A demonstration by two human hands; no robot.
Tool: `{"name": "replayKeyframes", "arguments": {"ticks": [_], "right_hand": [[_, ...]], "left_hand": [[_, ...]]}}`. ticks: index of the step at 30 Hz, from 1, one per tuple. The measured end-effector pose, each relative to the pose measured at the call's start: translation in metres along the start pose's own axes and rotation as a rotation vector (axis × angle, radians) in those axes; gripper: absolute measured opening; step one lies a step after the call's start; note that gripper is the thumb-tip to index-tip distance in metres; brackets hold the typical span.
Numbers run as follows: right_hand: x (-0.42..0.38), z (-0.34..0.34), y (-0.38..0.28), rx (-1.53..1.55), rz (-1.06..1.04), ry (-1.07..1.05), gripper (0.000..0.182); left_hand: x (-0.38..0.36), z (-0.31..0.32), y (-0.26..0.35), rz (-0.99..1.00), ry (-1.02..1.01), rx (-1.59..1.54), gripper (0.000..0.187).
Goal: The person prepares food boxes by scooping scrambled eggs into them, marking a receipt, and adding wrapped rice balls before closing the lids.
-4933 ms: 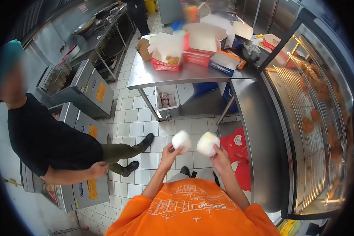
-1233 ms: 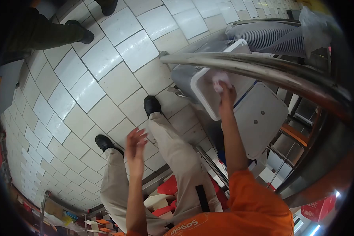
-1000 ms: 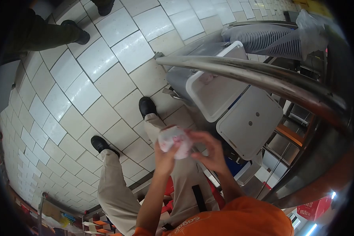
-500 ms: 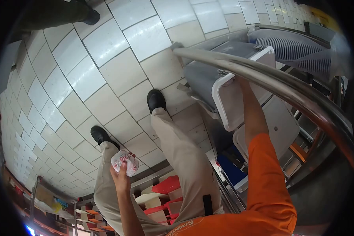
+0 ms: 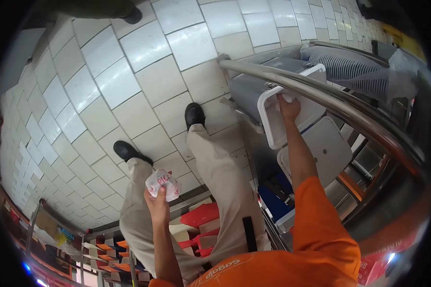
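My left hand (image 5: 158, 203) is closed around a white paper-wrapped bundle (image 5: 163, 185) with red lettering, held above my left thigh. My right hand (image 5: 289, 109) is inside the mouth of a grey bin with a white rim (image 5: 263, 119), below a metal rail. Between its fingers shows part of a white paper-wrapped item (image 5: 288, 97), mostly hidden by the hand. Under my right forearm is a light grey lid or panel (image 5: 337, 143) with small round holes, beside the bin.
A curved metal rail (image 5: 321, 98) crosses over the bin. Behind it lies a plastic sleeve of stacked lids or cups (image 5: 349, 69). Red and white cartons (image 5: 201, 215) fill a shelf below my legs. Another person's shoe (image 5: 133, 16) stands on the tiled floor (image 5: 158, 79).
My right hand has drawn back from deeper in the bin, and a white item now shows in its fingers. My left hand has shifted slightly right and up with the wrapped bundle.
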State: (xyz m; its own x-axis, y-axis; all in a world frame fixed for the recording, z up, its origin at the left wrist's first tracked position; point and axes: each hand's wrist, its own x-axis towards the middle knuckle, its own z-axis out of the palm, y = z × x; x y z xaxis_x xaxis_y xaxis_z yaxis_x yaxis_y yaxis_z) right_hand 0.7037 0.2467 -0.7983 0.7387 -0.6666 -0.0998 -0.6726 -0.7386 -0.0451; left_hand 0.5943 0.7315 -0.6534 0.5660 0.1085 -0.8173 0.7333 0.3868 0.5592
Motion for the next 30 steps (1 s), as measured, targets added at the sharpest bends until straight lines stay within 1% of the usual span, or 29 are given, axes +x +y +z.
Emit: {"name": "replayKeyframes", "arguments": {"ticks": [2, 4, 5, 6, 7, 8, 9, 10, 11, 12, 13, 14, 15, 16, 17, 18, 20, 22, 24, 26, 27, 28, 30], "right_hand": [[-0.028, -0.035, -0.02, 0.593, 0.431, -0.063, 0.051], [-0.074, -0.087, -0.057, 1.065, 0.602, -0.058, 0.067], [-0.103, -0.121, -0.081, 1.147, 0.63, -0.143, 0.068], [-0.125, -0.154, -0.108, 1.232, 0.644, -0.235, 0.07], [-0.15, -0.185, -0.127, 1.229, 0.616, -0.272, 0.07], [-0.174, -0.212, -0.148, 1.404, 0.517, -0.584, 0.068], [-0.196, -0.238, -0.178, 1.557, 0.401, -0.907, 0.067], [-0.222, -0.263, -0.211, 1.517, 0.356, -0.976, 0.068], [-0.245, -0.285, -0.242, 1.59, 0.288, -1.103, 0.067], [-0.27, -0.307, -0.277, 1.653, 0.212, -1.234, 0.066], [-0.296, -0.336, -0.318, 1.646, 0.087, -1.323, 0.064], [-0.325, -0.365, -0.357, 1.631, -0.041, -1.411, 0.062], [-0.35, -0.386, -0.391, 1.618, -0.163, -1.464, 0.056], [-0.376, -0.407, -0.424, 1.59, -0.228, -1.525, 0.056], [-0.405, -0.427, -0.454, 1.462, -0.396, -1.52, 0.052], [-0.425, -0.444, -0.475, 1.345, -0.558, -1.506, 0.048], [-0.491, -0.476, -0.522, 1.247, -0.705, -1.592, 0.048], [-0.551, -0.495, -0.552, 1.154, -0.709, -1.717, 0.047], [-0.603, -0.503, -0.572, 1.056, -0.814, -1.799, 0.044], [-0.652, -0.513, -0.588, 1.0, -0.663, -2.082, 0.052], [-0.677, -0.516, -0.595, 0.901, -0.758, -2.13, 0.061], [-0.701, -0.518, -0.599, 0.848, -0.78, -2.166, 0.061], [-0.748, -0.521, -0.608, 0.737, -0.731, -2.299, 0.056]], "left_hand": [[-0.019, -0.01, 0.01, 0.033, 0.014, -0.035, 0.062], [-0.039, -0.023, 0.017, 0.041, 0.047, -0.124, 0.063], [-0.053, -0.026, 0.032, 0.046, 0.072, -0.14, 0.063], [-0.061, -0.025, 0.049, 0.046, -0.05, -0.397, 0.062], [-0.073, -0.029, 0.066, 0.053, -0.17, -0.647, 0.06], [-0.086, -0.035, 0.085, 0.088, -0.142, -0.664, 0.06], [-0.098, -0.042, 0.105, 0.13, -0.193, -0.672, 0.058], [-0.116, -0.053, 0.123, 0.169, -0.242, -0.679, 0.056], [-0.135, -0.062, 0.143, 0.216, -0.217, -0.699, 0.056], [-0.154, -0.075, 0.167, 0.22, -0.171, -0.674, 0.052], [-0.169, -0.09, 0.19, 0.237, -0.128, -0.656, 0.049], [-0.183, -0.112, 0.209, 0.301, -0.107, -0.689, 0.049], [-0.202, -0.136, 0.224, 0.364, -0.075, -0.65, 0.047], [-0.22, -0.161, 0.237, 0.426, -0.032, -0.615, 0.045], [-0.237, -0.189, 0.246, 0.477, -0.017, -0.676, 0.041], [-0.254, -0.203, 0.254, 0.531, 0.029, -0.701, 0.041], [-0.296, -0.255, 0.276, 0.644, 0.121, -0.67, 0.051], [-0.332, -0.301, 0.286, 0.731, 0.199, -0.758, 0.053], [-0.364, -0.34, 0.287, 0.814, 0.272, -0.83, 0.055], [-0.388, -0.371, 0.28, 0.905, 0.217, -1.118, 0.062], [-0.402, -0.386, 0.273, 0.934, 0.258, -1.142, 0.062], [-0.414, -0.401, 0.265, 0.964, 0.3, -1.149, 0.064], [-0.433, -0.427, 0.25, 1.02, 0.385, -1.176, 0.066]]}}
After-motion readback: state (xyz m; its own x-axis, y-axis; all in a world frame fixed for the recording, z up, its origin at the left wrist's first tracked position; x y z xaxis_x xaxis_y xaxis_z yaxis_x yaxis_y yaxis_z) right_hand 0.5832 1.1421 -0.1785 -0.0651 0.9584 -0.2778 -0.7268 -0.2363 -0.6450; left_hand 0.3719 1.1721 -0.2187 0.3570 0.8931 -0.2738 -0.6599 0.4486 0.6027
